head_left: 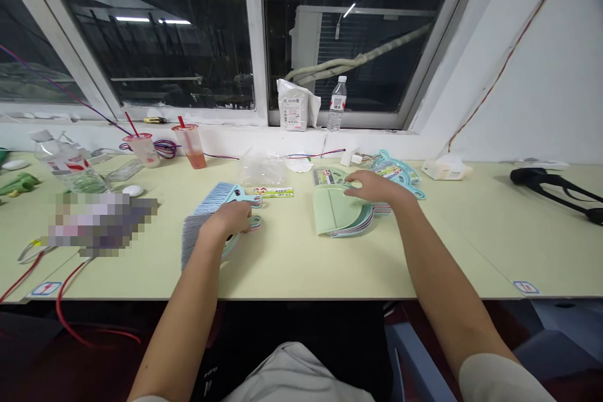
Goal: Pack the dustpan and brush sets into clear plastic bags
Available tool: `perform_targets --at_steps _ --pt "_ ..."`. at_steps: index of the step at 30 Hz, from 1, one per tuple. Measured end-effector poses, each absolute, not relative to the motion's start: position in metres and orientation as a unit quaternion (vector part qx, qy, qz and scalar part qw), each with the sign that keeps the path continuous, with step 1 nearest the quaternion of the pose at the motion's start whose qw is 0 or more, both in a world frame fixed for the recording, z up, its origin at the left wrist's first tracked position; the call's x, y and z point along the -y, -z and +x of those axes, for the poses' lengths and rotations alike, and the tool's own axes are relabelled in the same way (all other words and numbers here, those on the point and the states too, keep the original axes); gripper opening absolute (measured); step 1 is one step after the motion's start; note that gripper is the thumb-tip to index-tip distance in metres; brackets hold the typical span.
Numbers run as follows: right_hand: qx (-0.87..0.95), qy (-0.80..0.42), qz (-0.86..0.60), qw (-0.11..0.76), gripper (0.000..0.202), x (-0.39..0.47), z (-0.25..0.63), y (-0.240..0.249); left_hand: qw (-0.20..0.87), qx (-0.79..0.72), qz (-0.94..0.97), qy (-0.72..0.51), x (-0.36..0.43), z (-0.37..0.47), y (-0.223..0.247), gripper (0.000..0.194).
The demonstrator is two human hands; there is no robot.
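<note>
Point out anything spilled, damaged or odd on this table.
No spill or damage stands out. Oddest is the pixelated patch on the left of the table, hiding what lies there; a crumpled clear plastic bag lies loose beyond the brushes.

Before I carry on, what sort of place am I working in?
Probably a small workshop or packing area, though I can't be certain: a long pale-yellow worktable runs beneath the windows, bearing stacked dustpans and several brushes gathered together.
</note>
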State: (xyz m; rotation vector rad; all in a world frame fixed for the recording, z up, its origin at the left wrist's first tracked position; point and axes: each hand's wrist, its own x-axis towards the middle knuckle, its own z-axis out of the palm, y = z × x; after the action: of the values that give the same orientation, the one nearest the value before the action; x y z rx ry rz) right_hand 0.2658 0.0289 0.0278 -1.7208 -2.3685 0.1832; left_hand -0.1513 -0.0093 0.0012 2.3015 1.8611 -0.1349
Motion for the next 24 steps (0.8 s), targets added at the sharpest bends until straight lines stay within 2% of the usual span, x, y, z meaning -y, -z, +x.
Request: perform_targets --at_steps 3,5,8,12,15,17,19,24 --pt "0.787 -0.124 -0.604 0.01 0.06 -0.025 0.292 -0.037 0.084 -0.624 0.776 0.039 0.006 -0.151 0.001 0.017" --pt "0.779 -0.134 -0.612 -0.018 0.061 -0.023 0.296 -0.038 0.079 -0.622 0.778 0.033 0.005 -0.151 0.001 0.013" --pt "0.782 -0.136 -0.608 -0.024 0.056 -0.017 0.286 -0.039 0.067 -0.628 0.775 0.016 0.01 -0.151 -0.005 0.002" --pt "0.805 -0.099 -0.584 -0.017 0.046 -0.012 0.263 -0.034 0.033 -0.621 0.783 -0.036 0.028 -0.141 -0.027 0.013" --pt "0.817 -0.066 -0.573 -0.019 0.044 -0.012 0.253 -0.028 -0.069 -0.574 0.811 -0.09 0.044 -0.118 -0.055 0.018" --pt "0.834 -0.057 -0.549 0.006 0.042 -0.014 0.249 -0.025 -0.134 -0.531 0.825 -0.141 0.049 -0.094 -0.069 0.021" --pt "0.847 -0.061 -0.524 0.065 0.042 -0.015 0.245 -0.023 -0.146 -0.463 0.854 -0.187 0.045 -0.067 -0.074 0.021" --pt "0.846 -0.142 -0.464 0.222 0.032 -0.014 0.225 -0.016 -0.158 -0.325 0.894 -0.266 0.013 -0.013 -0.037 0.029"
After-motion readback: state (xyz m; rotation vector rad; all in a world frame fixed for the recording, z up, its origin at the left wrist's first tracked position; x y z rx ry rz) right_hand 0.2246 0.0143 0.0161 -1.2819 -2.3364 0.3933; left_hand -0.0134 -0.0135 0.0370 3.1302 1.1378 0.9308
